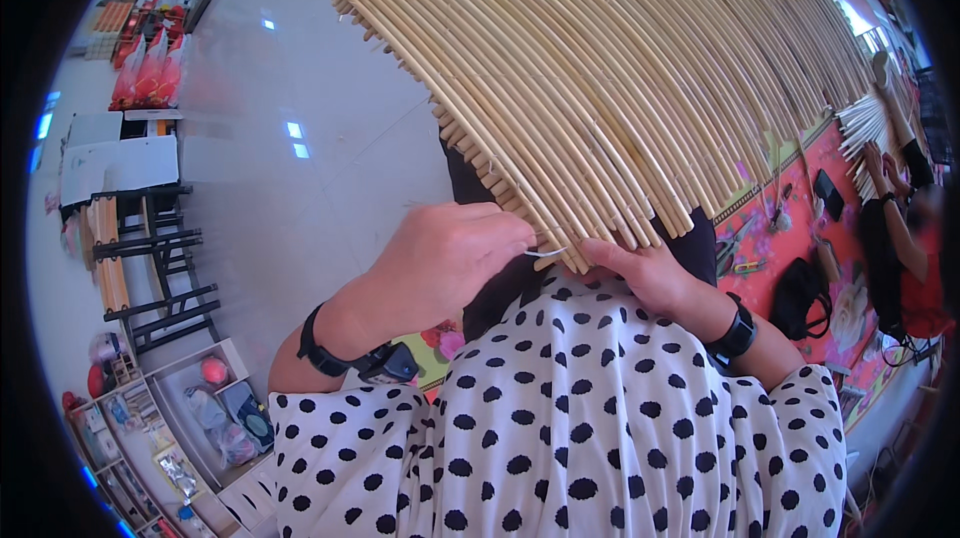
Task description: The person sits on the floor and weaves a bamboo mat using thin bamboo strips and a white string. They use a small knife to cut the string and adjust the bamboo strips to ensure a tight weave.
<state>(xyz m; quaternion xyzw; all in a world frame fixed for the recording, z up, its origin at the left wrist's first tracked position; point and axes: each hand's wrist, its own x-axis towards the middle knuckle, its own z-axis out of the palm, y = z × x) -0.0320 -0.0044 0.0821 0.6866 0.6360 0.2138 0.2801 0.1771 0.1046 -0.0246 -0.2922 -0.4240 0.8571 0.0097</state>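
Observation:
A large mat of straw-coloured reed stalks (600, 68), laid side by side, slopes from my lap toward the far side. My left hand (455, 253) is closed in a pinch at the mat's near left corner. From its fingertips a thin, pale, curved strand (545, 254) runs to the stalk ends; I cannot tell whether it is cord or a needle. My right hand (645, 276) grips the near edge, thumb on top of the stalk ends and fingers hidden underneath. Short stalk ends stick out unevenly along the mat's left edge.
On the right, a red floral cloth (800, 228) bears scissors (735, 243), a dark phone (828, 194) and a black bag (798, 300). Beyond, a co-worker's hands (880, 170) are near loose pale stalks (862, 128). Folding frames (160, 253) and a compartmented shelf (165, 393) stand left.

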